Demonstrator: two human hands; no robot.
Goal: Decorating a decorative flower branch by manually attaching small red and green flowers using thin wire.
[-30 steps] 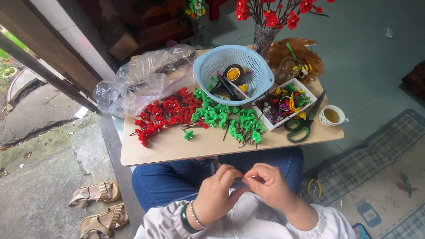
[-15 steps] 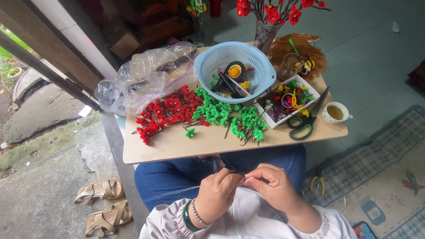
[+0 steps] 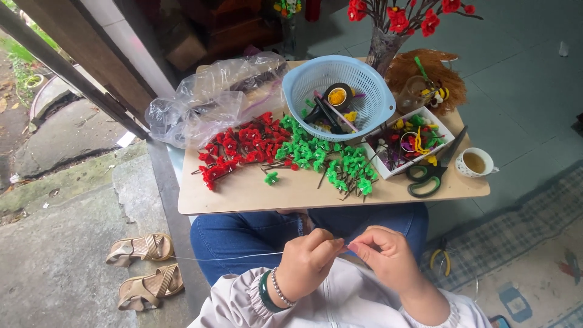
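Observation:
My left hand [image 3: 308, 264] and my right hand [image 3: 384, 258] meet fingertip to fingertip over my lap, in front of a small wooden table [image 3: 255, 191]. Both pinch a thin pale wire [image 3: 231, 257] that runs out to the left from my left hand. Something tiny sits between the fingertips; I cannot make out what it is. A green bangle and a bead bracelet circle my left wrist. On the table lie a pile of red bead flowers [image 3: 243, 146] and a pile of green bead flowers [image 3: 328, 159].
A light blue basket [image 3: 370, 103] with tools, a white tray of mixed beads [image 3: 446, 130], green-handled scissors [image 3: 430, 176], a cup of tea [image 3: 475, 163] and a crumpled clear plastic bag [image 3: 206, 103] share the table. A vase with red flowers [image 3: 384, 48] stands behind. Sandals [image 3: 146, 267] lie left; yellow-handled pliers [image 3: 440, 260] right.
The view has shifted slightly. My fingers have worked closer together and the wire now stretches out straight to the left of my left hand.

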